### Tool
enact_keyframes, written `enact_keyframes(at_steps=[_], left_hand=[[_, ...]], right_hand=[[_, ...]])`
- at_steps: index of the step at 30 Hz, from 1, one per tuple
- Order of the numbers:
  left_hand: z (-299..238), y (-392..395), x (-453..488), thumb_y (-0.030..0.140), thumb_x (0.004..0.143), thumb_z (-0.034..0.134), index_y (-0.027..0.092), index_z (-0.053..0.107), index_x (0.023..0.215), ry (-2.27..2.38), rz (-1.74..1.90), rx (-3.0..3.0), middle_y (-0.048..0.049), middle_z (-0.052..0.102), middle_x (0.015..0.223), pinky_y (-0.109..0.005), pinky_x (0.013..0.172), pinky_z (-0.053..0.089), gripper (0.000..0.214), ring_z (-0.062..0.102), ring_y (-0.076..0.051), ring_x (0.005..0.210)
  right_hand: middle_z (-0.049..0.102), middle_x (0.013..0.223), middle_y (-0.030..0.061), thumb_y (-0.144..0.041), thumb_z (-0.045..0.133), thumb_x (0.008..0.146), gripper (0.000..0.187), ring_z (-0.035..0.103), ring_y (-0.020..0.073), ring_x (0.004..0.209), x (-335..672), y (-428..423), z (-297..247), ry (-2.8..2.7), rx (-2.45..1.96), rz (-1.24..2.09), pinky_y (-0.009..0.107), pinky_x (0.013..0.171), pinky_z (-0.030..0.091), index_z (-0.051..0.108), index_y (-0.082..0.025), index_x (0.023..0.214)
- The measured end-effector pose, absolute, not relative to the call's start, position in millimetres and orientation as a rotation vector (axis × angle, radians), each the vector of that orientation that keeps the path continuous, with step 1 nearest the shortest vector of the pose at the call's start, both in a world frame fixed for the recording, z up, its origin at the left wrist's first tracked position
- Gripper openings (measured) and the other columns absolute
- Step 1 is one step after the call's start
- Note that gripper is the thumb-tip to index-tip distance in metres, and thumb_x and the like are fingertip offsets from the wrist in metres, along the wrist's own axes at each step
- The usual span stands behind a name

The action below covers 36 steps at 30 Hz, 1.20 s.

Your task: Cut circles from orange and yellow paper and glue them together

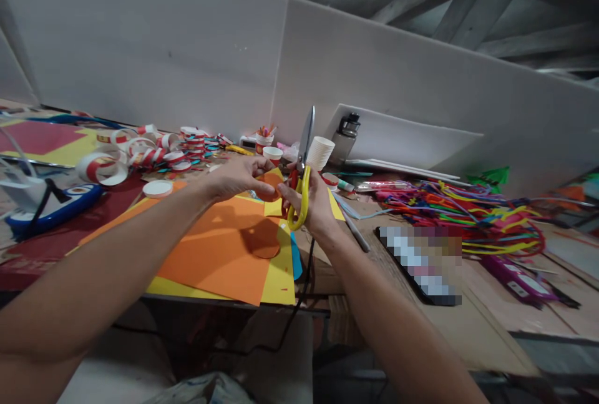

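My left hand [238,174] pinches a small piece of orange paper [267,185] between thumb and fingers, above the table. Close beside it, my right hand [316,201] is closed around a pair of scissors [303,185] with yellow handles and a dark red part. Their blades point up and seem to be together. The right thumb reaches toward the orange piece; whether it touches is hard to tell. Below my hands lie large orange paper sheets [210,248] over yellow paper [281,285]. A rounded orange piece [262,240] rests near their right edge.
Striped paper rings [107,163] crowd the back left, near a blue-and-white device [56,207]. Stacked paper cups [321,153] and a bottle [345,138] stand behind my hands. At right lie a phone [416,266], colourful pipe cleaners [468,210] and a purple glue gun [519,279].
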<state>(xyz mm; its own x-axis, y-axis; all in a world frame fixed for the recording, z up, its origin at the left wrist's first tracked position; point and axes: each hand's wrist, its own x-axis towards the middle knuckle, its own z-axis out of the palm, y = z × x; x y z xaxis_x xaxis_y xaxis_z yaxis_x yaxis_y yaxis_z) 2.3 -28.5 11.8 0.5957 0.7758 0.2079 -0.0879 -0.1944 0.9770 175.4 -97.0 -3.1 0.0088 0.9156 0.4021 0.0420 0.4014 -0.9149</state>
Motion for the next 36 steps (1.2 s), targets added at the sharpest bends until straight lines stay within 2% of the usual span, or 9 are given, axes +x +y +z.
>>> enact_keyframes(at_steps=[4,7,11,16,20,25,31,36], left_hand=[[1,-32,14,0.02,0.054,0.09,0.013,0.071,0.088,0.622,0.922,1.349,-0.0069,0.071,0.082,-0.03,0.073,0.048,0.039,0.065,-0.018,0.076],[-8,-36,27,0.027,0.055,0.091,0.011,0.071,0.075,0.588,0.992,1.208,-0.0046,0.067,0.072,-0.025,0.061,0.04,0.032,0.056,-0.011,0.062],[-16,-44,37,0.031,0.061,0.089,0.012,0.075,0.08,0.573,1.046,1.11,-0.0035,0.067,0.072,-0.022,0.056,0.035,0.03,0.052,-0.009,0.061],[-17,-47,39,0.031,0.061,0.089,0.013,0.073,0.078,0.559,1.12,1.043,-0.0028,0.069,0.077,-0.022,0.056,0.035,0.03,0.054,-0.009,0.063],[-15,-44,37,0.03,0.057,0.091,0.011,0.072,0.073,0.565,1.116,1.044,-0.0005,0.064,0.067,-0.021,0.054,0.035,0.031,0.048,-0.007,0.056],[-14,-44,36,0.027,0.056,0.092,0.011,0.074,0.077,0.553,1.095,1.006,-0.0039,0.071,0.075,-0.022,0.058,0.042,0.032,0.058,-0.01,0.064],[-18,-48,40,0.025,0.059,0.091,0.015,0.074,0.08,0.509,1.085,0.898,-0.003,0.071,0.079,-0.021,0.057,0.045,0.028,0.062,-0.011,0.069],[-17,-49,41,0.027,0.053,0.093,0.013,0.073,0.071,0.537,1.114,0.963,-0.0035,0.07,0.072,-0.021,0.055,0.042,0.03,0.058,-0.01,0.062]], right_hand=[[0.054,0.077,-0.0056,-0.047,0.081,0.067,0.056,0.051,0.0081,0.051,175,-97,-6,-1.279,-0.94,0.81,0.023,0.047,0.046,0.046,-0.025,0.107],[0.051,0.078,-0.0064,-0.046,0.079,0.068,0.056,0.05,0.0075,0.051,174,-97,-7,-1.197,-0.92,0.779,0.023,0.047,0.046,0.043,-0.026,0.107],[0.052,0.08,-0.0061,-0.045,0.079,0.068,0.055,0.05,0.0067,0.051,173,-97,-10,-1.167,-0.885,0.764,0.022,0.046,0.045,0.043,-0.026,0.105],[0.053,0.076,-0.007,-0.045,0.079,0.068,0.057,0.052,0.0074,0.05,172,-95,-11,-1.181,-0.885,0.761,0.022,0.046,0.044,0.043,-0.026,0.107],[0.054,0.077,-0.0064,-0.045,0.079,0.069,0.055,0.052,0.0073,0.05,172,-95,-10,-1.203,-0.922,0.733,0.021,0.045,0.043,0.045,-0.025,0.108],[0.055,0.078,-0.0064,-0.043,0.079,0.069,0.051,0.048,0.0055,0.051,171,-98,-9,-1.202,-0.893,0.738,0.02,0.048,0.044,0.047,-0.024,0.104],[0.053,0.079,-0.0064,-0.043,0.078,0.071,0.048,0.05,0.0061,0.052,170,-101,-7,-1.182,-0.88,0.75,0.021,0.049,0.047,0.046,-0.025,0.103],[0.055,0.084,-0.0049,-0.042,0.08,0.069,0.052,0.052,0.0061,0.054,171,-99,-11,-1.159,-0.894,0.792,0.021,0.05,0.048,0.046,-0.025,0.105]])
